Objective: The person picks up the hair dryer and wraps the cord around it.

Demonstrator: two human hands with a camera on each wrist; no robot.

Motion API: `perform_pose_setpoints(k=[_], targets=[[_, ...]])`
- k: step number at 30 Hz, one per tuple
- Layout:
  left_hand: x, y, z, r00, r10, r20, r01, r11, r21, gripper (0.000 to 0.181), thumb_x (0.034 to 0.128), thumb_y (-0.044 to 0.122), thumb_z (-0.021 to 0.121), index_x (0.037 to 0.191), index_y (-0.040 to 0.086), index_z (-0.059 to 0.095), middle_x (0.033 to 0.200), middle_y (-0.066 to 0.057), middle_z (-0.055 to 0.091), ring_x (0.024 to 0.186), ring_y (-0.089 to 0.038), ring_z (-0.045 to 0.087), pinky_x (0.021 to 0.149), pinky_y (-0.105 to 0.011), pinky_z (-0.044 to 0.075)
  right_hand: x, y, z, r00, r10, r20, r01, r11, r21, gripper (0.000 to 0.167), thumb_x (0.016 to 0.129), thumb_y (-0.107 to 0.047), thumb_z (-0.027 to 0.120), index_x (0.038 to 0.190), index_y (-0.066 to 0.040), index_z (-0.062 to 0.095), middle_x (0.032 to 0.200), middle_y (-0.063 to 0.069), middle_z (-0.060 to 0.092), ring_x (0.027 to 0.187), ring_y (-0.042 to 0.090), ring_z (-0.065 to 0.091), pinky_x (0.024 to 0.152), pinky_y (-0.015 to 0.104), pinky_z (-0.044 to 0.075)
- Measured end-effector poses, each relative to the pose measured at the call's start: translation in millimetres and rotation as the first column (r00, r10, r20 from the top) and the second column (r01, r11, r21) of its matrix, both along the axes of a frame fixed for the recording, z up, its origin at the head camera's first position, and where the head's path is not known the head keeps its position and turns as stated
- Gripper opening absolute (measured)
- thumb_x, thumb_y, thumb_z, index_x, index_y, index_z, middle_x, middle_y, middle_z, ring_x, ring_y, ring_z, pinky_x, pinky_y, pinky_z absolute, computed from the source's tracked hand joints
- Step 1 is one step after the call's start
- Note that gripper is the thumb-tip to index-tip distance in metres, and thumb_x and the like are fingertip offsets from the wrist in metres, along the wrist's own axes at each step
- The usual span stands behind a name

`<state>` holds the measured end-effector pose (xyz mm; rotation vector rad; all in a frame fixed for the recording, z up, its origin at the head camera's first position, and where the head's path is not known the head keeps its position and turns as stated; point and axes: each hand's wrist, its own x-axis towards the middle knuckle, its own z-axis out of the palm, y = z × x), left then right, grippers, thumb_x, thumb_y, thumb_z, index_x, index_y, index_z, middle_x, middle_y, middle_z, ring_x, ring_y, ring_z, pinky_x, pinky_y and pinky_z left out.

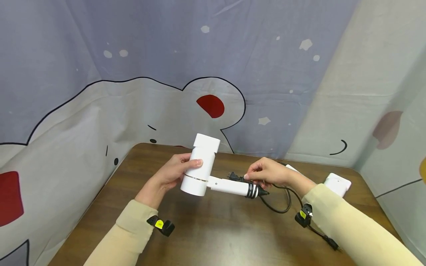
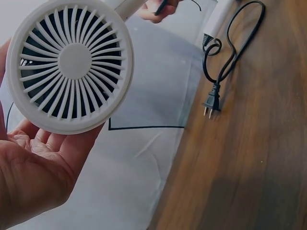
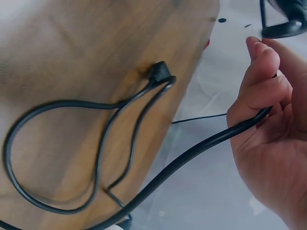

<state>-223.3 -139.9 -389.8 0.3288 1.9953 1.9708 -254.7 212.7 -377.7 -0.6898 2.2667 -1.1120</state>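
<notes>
A white hair dryer (image 1: 201,162) is held above the table by my left hand (image 1: 173,170), thumb on one side of the barrel and fingers round the other. Its slatted round grille (image 2: 75,62) faces the left wrist camera. The handle (image 1: 229,186) points right, with a black cord (image 1: 252,190) looped round its end. Beside that end, my right hand (image 1: 269,172) pinches the cord, which also crosses the palm in the right wrist view. A black plug (image 1: 235,177) shows just left of the right fingertips in the head view.
Behind the right forearm a second white appliance (image 1: 337,184), partly hidden, is on the brown wooden table (image 1: 213,229). Another black plug (image 1: 331,244) lies near the right sleeve. A printed curtain (image 1: 159,107) hangs along the table's back and sides.
</notes>
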Motion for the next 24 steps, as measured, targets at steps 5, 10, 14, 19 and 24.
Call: perform_pose_setpoints(k=[5,10,14,19,24], targets=[[-0.3,-1.1,-0.6,1.000,-0.016,-0.015,0.016,1.000,-0.018,0.055,0.0993,0.026,0.073,0.140,-0.008,0.060,0.113,-0.015,0.072,0.096,-0.030,0.071,0.083,-0.048,0.060,-1.0,-5,11.6,1.000,0.024,-0.008,-0.023,0.999,0.035,0.027,0.104,-0.020,0.071,0.083,-0.002,0.069,0.065,0.000,0.059,0.049,0.011,0.050,0.044,0.022,0.036],[-2.7,-1.6,-1.0,0.999,-0.026,-0.026,0.025,0.999,-0.032,0.054,0.0987,0.024,0.073,0.140,-0.008,0.060,0.114,-0.017,0.071,0.096,-0.030,0.071,0.084,-0.048,0.060,-1.0,-10,24.6,0.999,0.048,-0.005,-0.048,0.997,0.055,0.028,0.103,-0.016,0.071,0.085,0.005,0.067,0.062,0.000,0.055,0.049,0.010,0.045,0.046,0.022,0.033],[-5.1,-2.0,-1.6,1.000,-0.011,-0.028,0.010,0.999,-0.047,0.052,0.0991,0.024,0.072,0.140,-0.008,0.061,0.115,-0.018,0.071,0.096,-0.029,0.071,0.083,-0.048,0.061,-0.3,-13,35.8,0.994,0.073,-0.082,-0.064,0.992,0.109,0.026,0.103,-0.017,0.072,0.081,-0.002,0.069,0.061,0.000,0.056,0.050,0.012,0.049,0.048,0.025,0.040],[-8.9,-2.8,-5.2,1.000,0.010,-0.014,-0.011,0.998,-0.059,0.053,0.0994,0.025,0.073,0.140,-0.007,0.061,0.115,-0.018,0.071,0.095,-0.029,0.071,0.082,-0.047,0.061,0.9,-18,46.1,0.977,0.120,-0.175,-0.092,0.983,0.160,0.026,0.103,-0.020,0.072,0.077,-0.014,0.070,0.060,0.000,0.058,0.049,0.013,0.056,0.052,0.027,0.047],[-13.3,-3.9,-7.6,0.999,0.036,-0.006,-0.036,0.998,-0.060,0.054,0.1000,0.026,0.072,0.140,-0.008,0.060,0.113,-0.018,0.073,0.094,-0.028,0.072,0.082,-0.046,0.061,3.0,-21,52.4,0.966,0.121,-0.227,-0.081,0.980,0.181,0.028,0.103,-0.022,0.072,0.076,-0.015,0.068,0.056,-0.003,0.057,0.047,0.013,0.058,0.051,0.025,0.044]])
